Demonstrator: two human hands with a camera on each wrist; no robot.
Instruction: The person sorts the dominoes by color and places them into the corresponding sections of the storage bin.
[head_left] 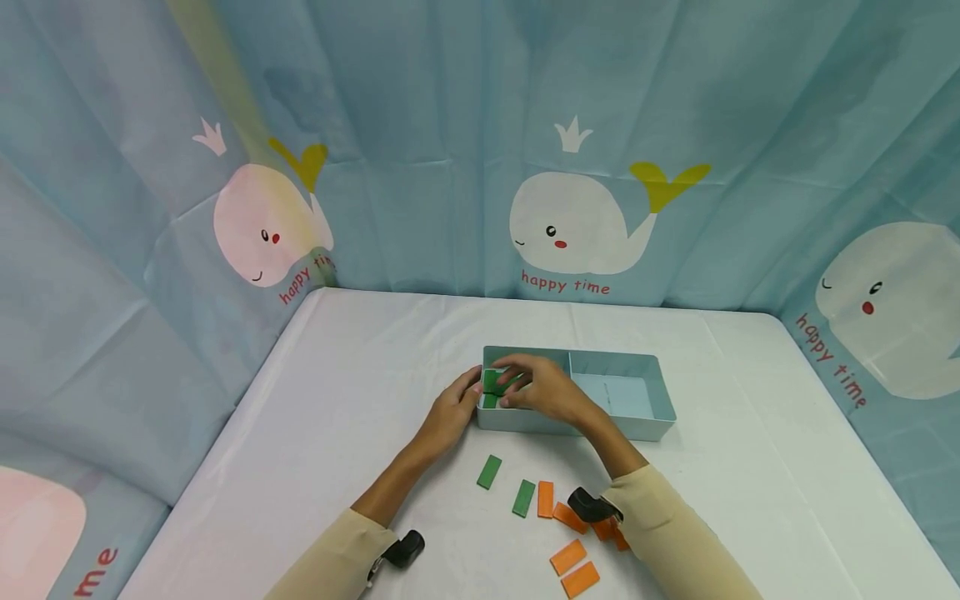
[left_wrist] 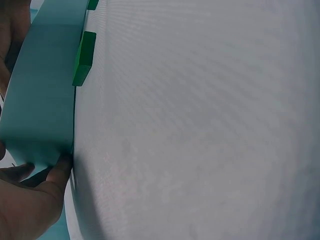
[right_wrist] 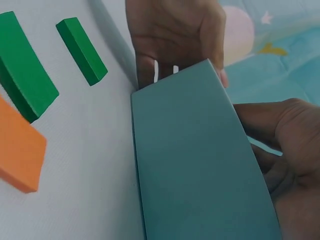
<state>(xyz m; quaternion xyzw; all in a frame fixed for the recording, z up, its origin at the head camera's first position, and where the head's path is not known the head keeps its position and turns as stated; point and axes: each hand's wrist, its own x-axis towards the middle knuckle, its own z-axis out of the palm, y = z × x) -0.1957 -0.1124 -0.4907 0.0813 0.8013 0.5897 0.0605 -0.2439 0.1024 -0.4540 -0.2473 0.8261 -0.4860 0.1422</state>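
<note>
A pale blue-green box (head_left: 637, 430) with two compartments stands on the white table. My left hand (head_left: 447, 417) is at its left end. In the right wrist view, that hand's fingers (right_wrist: 145, 70) touch the end wall, with one digit up at the rim. My right hand (head_left: 543, 389) reaches over the near wall into the left compartment. Green blocks (head_left: 490, 401) lie in there by its fingertips. The front wall hides those fingertips in the right wrist view, so whether they pinch a block is unclear.
Two green blocks (head_left: 489, 472) lie on the table in front of the box. Several orange blocks (head_left: 546, 499) lie nearer, some partly covered by the right sleeve (head_left: 660, 508). A whale-print curtain (head_left: 420, 225) hangs behind the table.
</note>
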